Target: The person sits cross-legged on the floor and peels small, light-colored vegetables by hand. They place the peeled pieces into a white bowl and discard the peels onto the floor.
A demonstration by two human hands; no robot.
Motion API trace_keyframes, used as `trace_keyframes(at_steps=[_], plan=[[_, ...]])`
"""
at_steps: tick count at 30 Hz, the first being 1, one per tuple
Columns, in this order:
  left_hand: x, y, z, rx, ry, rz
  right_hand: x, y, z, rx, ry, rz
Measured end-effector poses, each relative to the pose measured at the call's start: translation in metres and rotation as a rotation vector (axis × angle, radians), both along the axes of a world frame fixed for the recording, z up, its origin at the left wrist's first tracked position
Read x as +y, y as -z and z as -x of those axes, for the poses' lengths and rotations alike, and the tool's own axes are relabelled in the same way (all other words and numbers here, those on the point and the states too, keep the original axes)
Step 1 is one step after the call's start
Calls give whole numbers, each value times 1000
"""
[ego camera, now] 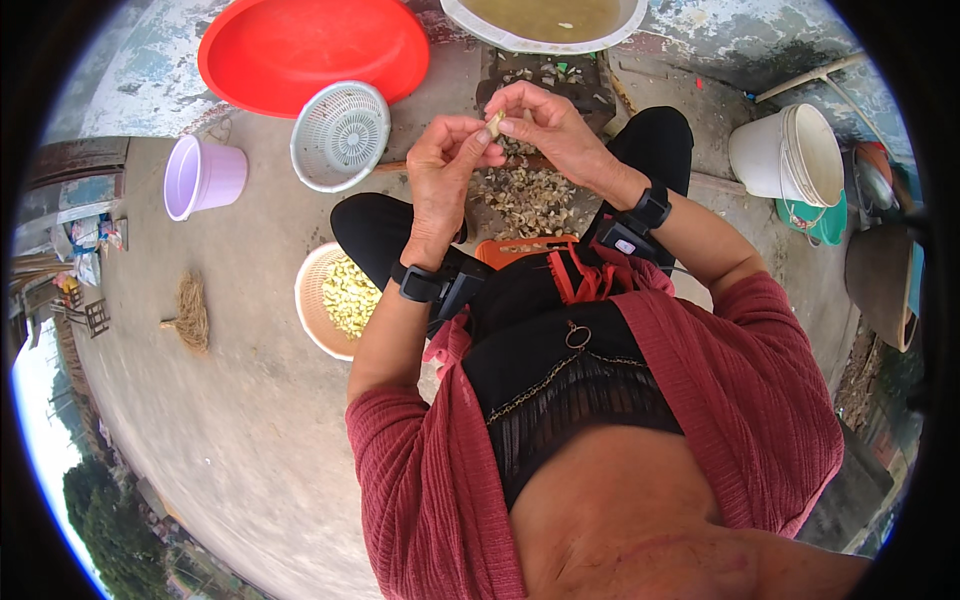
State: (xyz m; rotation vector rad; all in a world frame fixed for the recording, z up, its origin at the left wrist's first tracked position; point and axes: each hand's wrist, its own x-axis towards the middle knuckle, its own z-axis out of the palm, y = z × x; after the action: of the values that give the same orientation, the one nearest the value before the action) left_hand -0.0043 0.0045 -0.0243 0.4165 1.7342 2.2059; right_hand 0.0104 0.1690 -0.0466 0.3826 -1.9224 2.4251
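Observation:
Between my raised knees, both hands come together at a small pale yellow seed [495,124]. The thumb and fingertips of my left hand [448,169] pinch it from one side. My right hand [559,139] grips it from the other, with its thumb across the piece and another pale bit by its fingers. Below them, a heap of pale brown husks [529,201] covers the ground. Beside my left knee stands a peach plastic basket [309,300] holding many yellow-green kernels [349,296]. An orange plastic object [487,255] shows partly at the near edge of the husks.
A white basin [551,46] of cloudy water rests on a dark, husk-strewn stand [592,101]. Left of it are a red tub [315,45], a grey strainer basket [341,135] and a purple bucket [225,174]. White buckets [765,154] stand right; a straw broom head [193,311] lies left.

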Motion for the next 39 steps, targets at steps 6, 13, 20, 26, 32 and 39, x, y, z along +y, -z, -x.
trace_keyframes(at_steps=[6, 13, 20, 26, 32, 39], plan=[[0, 3, -1, 48, -12, 10, 3, -12, -6, -52, 8, -143], [2, 2, -2, -90, -28, -90, -1, -9, -11, 39, 115, -282], [7, 12, 2, -216, -80, -126, -6, 10, -9, -17, 102, -86], [9, 27, 2, -306, -162, -242, -12, 21, -7, -104, 5, 246], [-9, 33, 7, -480, -71, 2, -4, 21, 4, -177, 28, 513], [10, 20, -6, 223, -88, 332, -2, 12, -3, -79, 148, 100]])
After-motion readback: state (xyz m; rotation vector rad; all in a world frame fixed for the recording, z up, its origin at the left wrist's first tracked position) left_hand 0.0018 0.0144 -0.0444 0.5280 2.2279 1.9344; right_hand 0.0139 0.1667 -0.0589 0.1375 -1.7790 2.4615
